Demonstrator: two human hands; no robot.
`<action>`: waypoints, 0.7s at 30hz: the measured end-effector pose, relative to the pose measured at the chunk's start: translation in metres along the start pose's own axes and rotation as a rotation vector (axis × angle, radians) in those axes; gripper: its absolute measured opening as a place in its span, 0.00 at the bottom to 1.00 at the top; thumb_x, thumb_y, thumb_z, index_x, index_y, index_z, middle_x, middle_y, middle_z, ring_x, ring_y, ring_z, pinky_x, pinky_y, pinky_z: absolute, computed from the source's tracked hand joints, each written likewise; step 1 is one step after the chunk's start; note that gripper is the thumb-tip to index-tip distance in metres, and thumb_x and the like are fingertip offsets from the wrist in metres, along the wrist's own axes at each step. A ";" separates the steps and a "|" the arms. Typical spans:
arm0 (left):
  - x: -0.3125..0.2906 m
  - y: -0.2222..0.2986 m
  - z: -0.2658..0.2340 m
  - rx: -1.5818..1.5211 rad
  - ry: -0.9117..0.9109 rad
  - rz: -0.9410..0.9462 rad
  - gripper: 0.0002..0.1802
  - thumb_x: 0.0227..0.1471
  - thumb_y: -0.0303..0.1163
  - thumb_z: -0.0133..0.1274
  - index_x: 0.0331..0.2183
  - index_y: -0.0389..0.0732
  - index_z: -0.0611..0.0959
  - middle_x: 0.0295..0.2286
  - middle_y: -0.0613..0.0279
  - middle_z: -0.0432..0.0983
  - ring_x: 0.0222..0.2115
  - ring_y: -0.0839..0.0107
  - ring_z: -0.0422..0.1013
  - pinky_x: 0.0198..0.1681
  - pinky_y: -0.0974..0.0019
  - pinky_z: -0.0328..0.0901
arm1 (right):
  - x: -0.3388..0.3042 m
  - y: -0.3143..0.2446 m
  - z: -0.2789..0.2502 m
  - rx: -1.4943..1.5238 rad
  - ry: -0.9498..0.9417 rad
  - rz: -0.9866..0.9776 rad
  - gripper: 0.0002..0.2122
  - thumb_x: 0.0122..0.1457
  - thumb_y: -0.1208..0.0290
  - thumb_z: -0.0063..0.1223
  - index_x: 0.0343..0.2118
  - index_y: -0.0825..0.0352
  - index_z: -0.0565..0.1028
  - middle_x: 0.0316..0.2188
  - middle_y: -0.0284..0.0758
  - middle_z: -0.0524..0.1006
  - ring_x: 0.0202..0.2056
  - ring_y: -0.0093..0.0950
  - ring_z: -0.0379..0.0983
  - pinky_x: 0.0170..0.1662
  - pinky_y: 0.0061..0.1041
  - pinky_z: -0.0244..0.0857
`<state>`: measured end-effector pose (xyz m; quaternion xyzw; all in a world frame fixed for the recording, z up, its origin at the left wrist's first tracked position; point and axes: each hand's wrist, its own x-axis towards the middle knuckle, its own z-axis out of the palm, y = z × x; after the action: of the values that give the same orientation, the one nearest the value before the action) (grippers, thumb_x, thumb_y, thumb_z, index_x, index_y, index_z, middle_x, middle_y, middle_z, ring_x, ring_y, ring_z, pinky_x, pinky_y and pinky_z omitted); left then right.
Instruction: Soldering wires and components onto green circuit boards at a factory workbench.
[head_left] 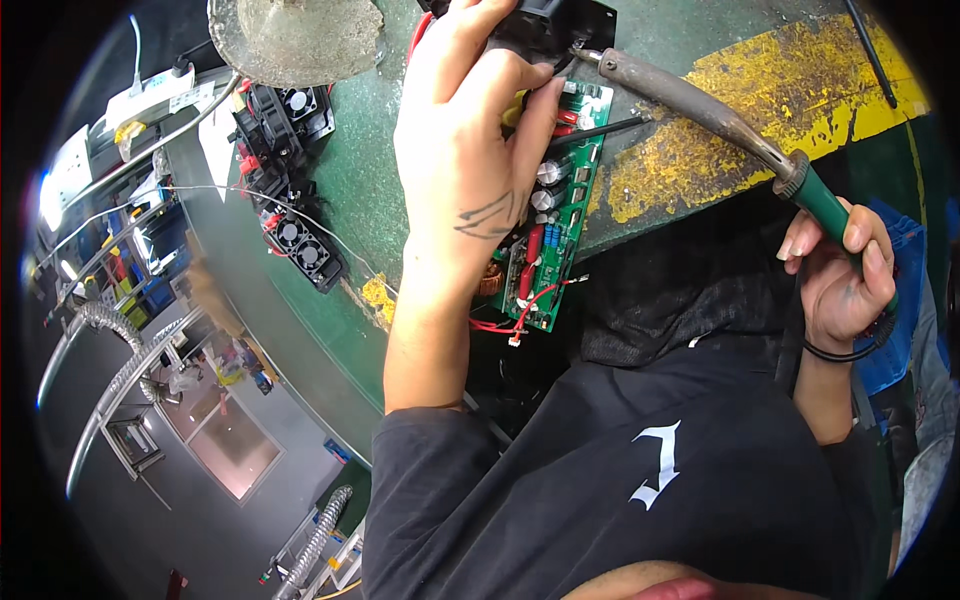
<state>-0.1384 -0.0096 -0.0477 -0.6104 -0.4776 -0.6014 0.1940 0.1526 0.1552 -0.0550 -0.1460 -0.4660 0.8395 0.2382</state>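
Note:
My right hand [848, 262] is wrapped round the green handle of a soldering iron [690, 100]. The iron's tip points left and meets a black part [545, 28] at the top of the view. Over the upper end of a green circuit board [565, 220] is my left hand [478, 120], its thumb and a finger closed on what looks like a short black wire [566, 66] beside the tip. Red and silver round components stand on the board, along with a copper coil. Red wires with a white plug hang from its near end. My left hand hides part of the board.
Several black fan units [290, 225] lie on the green bench to the left. A dusty round metal piece [295, 40] is at the upper left. Worn yellow tape [740, 110] crosses the bench edge. A thin black rod [872, 55] lies at the upper right.

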 end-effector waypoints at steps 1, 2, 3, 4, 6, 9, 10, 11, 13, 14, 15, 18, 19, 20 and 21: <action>0.010 0.013 0.007 -0.021 0.007 -0.006 0.09 0.41 0.19 0.67 0.27 0.34 0.82 0.49 0.40 0.76 0.51 0.47 0.74 0.53 0.56 0.71 | -0.001 0.000 -0.006 -0.014 0.019 0.000 0.14 0.66 0.56 0.37 0.35 0.61 0.70 0.26 0.47 0.77 0.25 0.35 0.74 0.26 0.27 0.66; 0.036 0.044 0.009 0.341 -0.336 -0.273 0.09 0.40 0.19 0.67 0.27 0.34 0.82 0.49 0.40 0.76 0.51 0.47 0.74 0.53 0.56 0.71 | -0.002 0.002 -0.012 -0.007 0.050 0.011 0.14 0.66 0.56 0.36 0.35 0.61 0.69 0.26 0.47 0.77 0.25 0.36 0.74 0.26 0.27 0.67; 0.053 0.062 0.008 0.716 -0.677 -0.531 0.08 0.40 0.19 0.67 0.26 0.33 0.82 0.49 0.40 0.76 0.51 0.47 0.74 0.52 0.56 0.72 | -0.003 0.000 -0.012 0.001 0.067 0.019 0.14 0.66 0.55 0.36 0.35 0.61 0.69 0.26 0.47 0.78 0.25 0.36 0.75 0.26 0.27 0.67; 0.054 0.063 0.005 0.721 -0.678 -0.530 0.08 0.40 0.19 0.67 0.26 0.33 0.82 0.49 0.40 0.76 0.51 0.47 0.74 0.52 0.56 0.72 | -0.003 0.002 -0.010 0.005 0.063 0.018 0.14 0.66 0.55 0.36 0.35 0.61 0.69 0.26 0.47 0.78 0.25 0.36 0.75 0.26 0.27 0.67; 0.054 0.065 0.002 0.731 -0.681 -0.528 0.08 0.40 0.18 0.66 0.26 0.33 0.83 0.49 0.39 0.76 0.51 0.47 0.74 0.52 0.56 0.73 | -0.004 0.003 -0.005 0.003 0.088 0.014 0.14 0.66 0.56 0.36 0.35 0.61 0.68 0.26 0.48 0.79 0.26 0.38 0.76 0.27 0.27 0.68; 0.053 0.067 0.005 0.656 -0.583 -0.620 0.07 0.40 0.18 0.65 0.26 0.33 0.83 0.49 0.40 0.76 0.51 0.47 0.74 0.51 0.56 0.73 | -0.007 0.000 -0.003 -0.040 0.078 0.036 0.13 0.67 0.55 0.37 0.34 0.59 0.65 0.28 0.47 0.77 0.29 0.39 0.75 0.26 0.26 0.67; 0.053 0.067 0.004 0.657 -0.583 -0.619 0.07 0.40 0.18 0.65 0.26 0.33 0.83 0.49 0.40 0.76 0.51 0.47 0.74 0.51 0.56 0.73 | -0.009 -0.001 -0.002 -0.040 0.077 0.035 0.13 0.67 0.55 0.37 0.34 0.59 0.65 0.28 0.47 0.77 0.29 0.39 0.75 0.26 0.26 0.67; 0.053 0.067 0.004 0.665 -0.588 -0.616 0.07 0.40 0.18 0.65 0.26 0.33 0.83 0.49 0.40 0.77 0.51 0.47 0.74 0.51 0.57 0.73 | -0.010 -0.002 -0.001 -0.058 0.077 0.043 0.13 0.67 0.55 0.37 0.34 0.59 0.66 0.29 0.48 0.77 0.30 0.40 0.76 0.26 0.26 0.67; 0.053 0.066 0.004 0.670 -0.592 -0.613 0.07 0.40 0.18 0.65 0.26 0.34 0.83 0.48 0.41 0.77 0.51 0.48 0.74 0.51 0.57 0.73 | -0.013 -0.005 0.004 -0.078 0.079 0.051 0.13 0.67 0.54 0.37 0.34 0.59 0.66 0.30 0.49 0.78 0.30 0.40 0.76 0.27 0.26 0.67; 0.053 0.066 0.004 0.671 -0.592 -0.608 0.07 0.40 0.18 0.65 0.26 0.34 0.83 0.48 0.41 0.77 0.50 0.48 0.74 0.50 0.57 0.73 | -0.015 -0.006 0.009 -0.103 0.081 0.003 0.14 0.67 0.56 0.36 0.36 0.62 0.67 0.30 0.50 0.79 0.29 0.40 0.77 0.27 0.27 0.68; 0.053 0.065 0.005 0.673 -0.592 -0.604 0.08 0.40 0.18 0.65 0.26 0.34 0.82 0.48 0.41 0.77 0.50 0.48 0.74 0.49 0.58 0.73 | -0.016 -0.006 0.011 -0.129 0.083 -0.046 0.15 0.66 0.58 0.35 0.37 0.65 0.69 0.29 0.52 0.79 0.28 0.40 0.78 0.28 0.28 0.69; 0.052 0.064 0.005 0.711 -0.628 -0.539 0.08 0.39 0.18 0.65 0.25 0.34 0.82 0.49 0.41 0.77 0.50 0.48 0.74 0.49 0.58 0.74 | -0.019 -0.005 0.009 -0.162 -0.017 -0.105 0.15 0.67 0.57 0.35 0.38 0.65 0.69 0.32 0.53 0.79 0.30 0.39 0.77 0.28 0.27 0.68; 0.051 0.065 0.004 0.715 -0.628 -0.541 0.08 0.39 0.18 0.65 0.25 0.34 0.82 0.49 0.41 0.77 0.50 0.48 0.74 0.49 0.58 0.74 | -0.019 -0.006 0.010 -0.183 -0.050 -0.128 0.16 0.67 0.57 0.35 0.38 0.64 0.70 0.32 0.53 0.79 0.30 0.38 0.77 0.28 0.27 0.68; 0.051 0.065 0.004 0.720 -0.625 -0.545 0.08 0.39 0.18 0.65 0.25 0.34 0.82 0.49 0.41 0.77 0.50 0.48 0.74 0.48 0.58 0.74 | -0.020 -0.006 0.012 -0.199 -0.063 -0.138 0.16 0.67 0.55 0.35 0.38 0.63 0.70 0.33 0.53 0.79 0.30 0.38 0.77 0.28 0.26 0.68; 0.052 0.066 0.003 0.726 -0.622 -0.549 0.08 0.39 0.18 0.65 0.25 0.34 0.82 0.49 0.41 0.77 0.50 0.48 0.74 0.48 0.59 0.74 | -0.021 -0.006 0.012 -0.196 -0.067 -0.137 0.16 0.67 0.55 0.35 0.38 0.63 0.70 0.33 0.53 0.79 0.30 0.38 0.77 0.28 0.26 0.68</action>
<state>-0.0915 -0.0199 0.0216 -0.5063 -0.8308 -0.2176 0.0778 0.1662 0.1381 -0.0433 -0.1084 -0.5623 0.7762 0.2639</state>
